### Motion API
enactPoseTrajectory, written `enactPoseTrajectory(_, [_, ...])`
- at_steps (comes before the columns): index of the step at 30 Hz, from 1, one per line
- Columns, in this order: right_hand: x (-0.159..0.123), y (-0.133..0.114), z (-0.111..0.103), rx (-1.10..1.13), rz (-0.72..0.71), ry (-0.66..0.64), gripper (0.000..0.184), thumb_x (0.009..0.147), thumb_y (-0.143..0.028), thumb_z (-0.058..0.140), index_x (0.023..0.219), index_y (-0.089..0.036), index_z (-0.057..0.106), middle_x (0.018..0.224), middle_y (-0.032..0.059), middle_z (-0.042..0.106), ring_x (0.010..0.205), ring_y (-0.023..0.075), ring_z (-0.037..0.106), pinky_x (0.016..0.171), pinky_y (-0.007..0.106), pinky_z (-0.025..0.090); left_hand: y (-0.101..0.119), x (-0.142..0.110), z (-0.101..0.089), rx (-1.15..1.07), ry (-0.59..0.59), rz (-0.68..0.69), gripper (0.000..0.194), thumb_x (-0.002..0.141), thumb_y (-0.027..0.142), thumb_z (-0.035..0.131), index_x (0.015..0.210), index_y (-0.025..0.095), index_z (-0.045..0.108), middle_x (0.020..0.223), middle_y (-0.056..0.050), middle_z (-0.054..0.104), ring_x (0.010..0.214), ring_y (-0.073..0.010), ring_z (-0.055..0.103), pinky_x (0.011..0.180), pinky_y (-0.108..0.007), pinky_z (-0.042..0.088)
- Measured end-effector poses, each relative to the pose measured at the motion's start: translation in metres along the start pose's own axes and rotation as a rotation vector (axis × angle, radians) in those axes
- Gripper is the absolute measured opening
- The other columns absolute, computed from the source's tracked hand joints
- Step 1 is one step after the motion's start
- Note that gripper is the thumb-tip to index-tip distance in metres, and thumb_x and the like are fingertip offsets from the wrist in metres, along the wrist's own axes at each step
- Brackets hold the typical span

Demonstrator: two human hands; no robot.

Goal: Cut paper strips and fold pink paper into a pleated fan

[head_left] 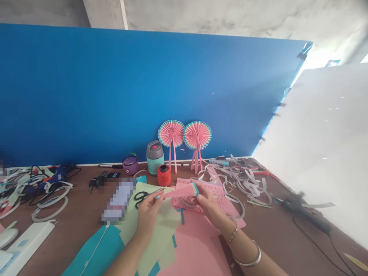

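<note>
Between both hands, just above the table, is a folded pink paper strip (pixel 181 190) with a teal and yellow edge at its right end. My left hand (pixel 148 211) pinches its narrow left end. At the other end, my right hand (pixel 209 203) grips the striped edge; a beaded bracelet and a silver bangle are on that wrist. Black-handled scissors (pixel 140 197) lie beside my left hand on light green paper (pixel 161 218). Pink paper sheets (pixel 198 249) spread beneath my right hand. A patterned pink piece (pixel 220 196) lies behind it.
Two round pleated paper fans (pixel 197 135) lean against the blue partition (pixel 138 88). A teal flask (pixel 155 159), red container (pixel 164 175) and purple pot (pixel 130 165) stand in front. Paper scraps (pixel 250 184) heap at right; a phone (pixel 119 201) and power strip (pixel 31 245) lie left.
</note>
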State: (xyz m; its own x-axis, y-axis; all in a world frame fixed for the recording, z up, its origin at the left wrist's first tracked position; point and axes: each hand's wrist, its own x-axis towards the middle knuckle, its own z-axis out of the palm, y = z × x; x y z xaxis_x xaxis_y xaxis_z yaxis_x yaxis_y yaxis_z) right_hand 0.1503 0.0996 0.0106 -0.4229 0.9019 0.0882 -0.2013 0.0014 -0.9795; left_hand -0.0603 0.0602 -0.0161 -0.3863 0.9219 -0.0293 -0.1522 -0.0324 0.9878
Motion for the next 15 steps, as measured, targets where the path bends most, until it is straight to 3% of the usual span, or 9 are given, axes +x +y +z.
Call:
enactPoseTrajectory(4, [0.001,-0.007,0.0,-0.15,0.014,0.092,0.036,0.075,-0.043,0.066,0.105,-0.024,0.062,0.109,0.0052,0.063,0.106,0.0248,0.054,0.088,0.034,0.045,-0.003,0.002,-0.001,0.008,-0.005,0.005,0.043,0.066,0.043,0.072,0.098,0.015,0.071,0.082,-0.006,0.069,0.083,-0.0222,0.063,0.076,-0.031,0.047])
enactPoseTrajectory(10, [0.005,-0.001,-0.004,-0.221,0.044,0.19,0.028,0.075,-0.047,0.065,0.079,-0.02,0.063,0.078,0.0008,0.064,0.075,0.0174,0.057,0.069,0.028,0.045,0.004,-0.001,0.003,-0.054,-0.004,0.038,0.041,0.066,0.038,0.073,0.1,0.017,0.067,0.085,-0.004,0.069,0.08,-0.019,0.063,0.076,-0.03,0.047])
enactPoseTrajectory(15, [0.005,-0.003,-0.006,-0.28,0.065,0.177,0.033,0.073,-0.051,0.065,0.074,-0.018,0.062,0.075,0.0014,0.063,0.072,0.0169,0.056,0.065,0.027,0.044,0.009,-0.003,0.005,-0.106,-0.005,0.026,0.032,0.064,0.039,0.073,0.086,0.016,0.067,0.079,-0.004,0.07,0.077,-0.0182,0.063,0.076,-0.031,0.049])
